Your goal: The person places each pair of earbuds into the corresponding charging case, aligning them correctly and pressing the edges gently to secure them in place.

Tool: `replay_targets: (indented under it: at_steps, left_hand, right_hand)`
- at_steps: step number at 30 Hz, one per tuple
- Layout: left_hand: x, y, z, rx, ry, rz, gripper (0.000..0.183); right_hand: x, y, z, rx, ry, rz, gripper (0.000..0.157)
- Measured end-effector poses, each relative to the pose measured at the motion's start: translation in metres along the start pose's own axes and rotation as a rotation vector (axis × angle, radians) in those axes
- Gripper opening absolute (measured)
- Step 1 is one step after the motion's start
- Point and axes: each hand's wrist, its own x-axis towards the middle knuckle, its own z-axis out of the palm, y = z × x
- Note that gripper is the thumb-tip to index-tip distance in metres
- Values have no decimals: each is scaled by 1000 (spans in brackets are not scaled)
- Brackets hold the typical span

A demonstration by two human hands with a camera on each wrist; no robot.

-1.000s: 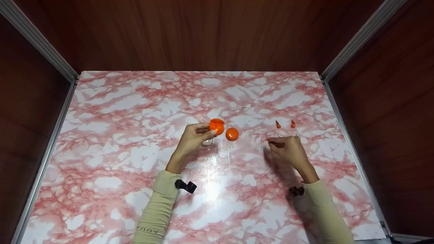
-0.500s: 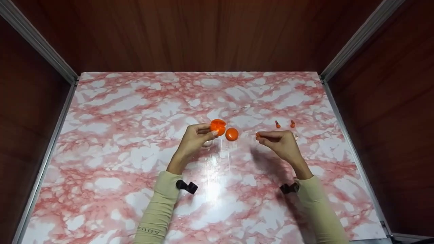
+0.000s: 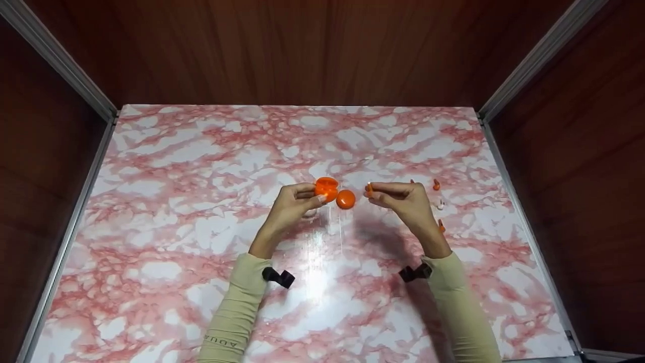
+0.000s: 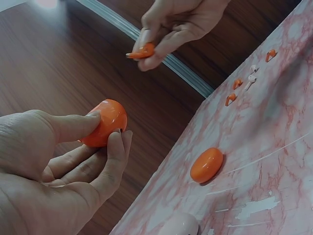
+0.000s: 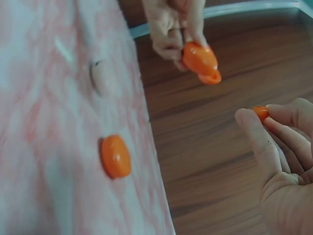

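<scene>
My left hand (image 3: 289,206) grips an orange earbud case (image 3: 326,190) between thumb and fingers above the table, its lid standing up. Between thumb and fingertips my right hand (image 3: 403,201) pinches an orange earbud (image 4: 145,51), a short way right of the case. A second orange case (image 3: 345,199), lid down, lies on the table between the hands. Partly under the left hand in the head view is a white case (image 4: 180,225), plain in the left wrist view.
Loose orange earbuds, one of them here (image 3: 436,184), lie on the table (image 3: 201,151) at the right. White earbuds (image 4: 251,80) lie among them. Dark wood-look panels (image 3: 322,50) with metal edge strips stand round the back and sides.
My right hand has moved left and away from me with the earbud, nearing the open case. An orange earbud at the right has come out from behind it. My left hand has barely shifted.
</scene>
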Motion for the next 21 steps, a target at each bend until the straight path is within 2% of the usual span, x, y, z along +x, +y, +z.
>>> replay_targets:
  at_steps: [7, 11, 21]
  left_hand:
    - [0, 3, 2, -25, -1, -11, 38]
    - [1, 3, 2, -26, -2, -8, 40]
    - [0, 1, 3, -33, -6, 5, 34]
  right_hand:
    - [11, -6, 12, 5, 3, -58, 29]
    - [15, -9, 17, -40, -1, -68, 26]
    - [24, -13, 24, -91, -58, -95, 23]
